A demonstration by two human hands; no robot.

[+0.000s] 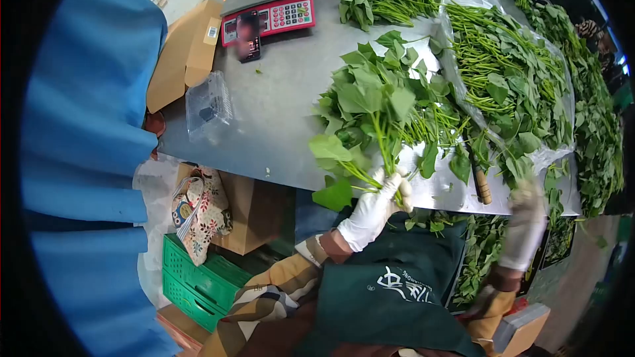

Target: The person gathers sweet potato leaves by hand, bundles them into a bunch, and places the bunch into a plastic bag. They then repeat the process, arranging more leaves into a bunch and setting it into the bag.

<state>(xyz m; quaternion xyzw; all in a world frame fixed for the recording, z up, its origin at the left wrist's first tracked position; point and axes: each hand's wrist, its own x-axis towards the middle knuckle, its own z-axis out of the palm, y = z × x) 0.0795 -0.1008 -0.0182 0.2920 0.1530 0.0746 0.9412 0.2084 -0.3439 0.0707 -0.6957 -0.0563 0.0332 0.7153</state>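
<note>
My left hand, in a white glove, is closed round the stems of several leafy greens at the table's near edge. Their broad green leaves point away from me and to the left. Beyond them lies a heap of the same greens on the metal table. My right hand, also white-gloved, is blurred by motion at the right edge of the table, near some leaves. Its fingers are too smeared to read. Between the hands, a tool with a wooden handle lies on the table, its far end under leaves.
A red scale with a phone against it stands at the back left. Near it are a clear plastic box and an open carton. Greens on plastic sheeting cover the right. Below left sits a green crate.
</note>
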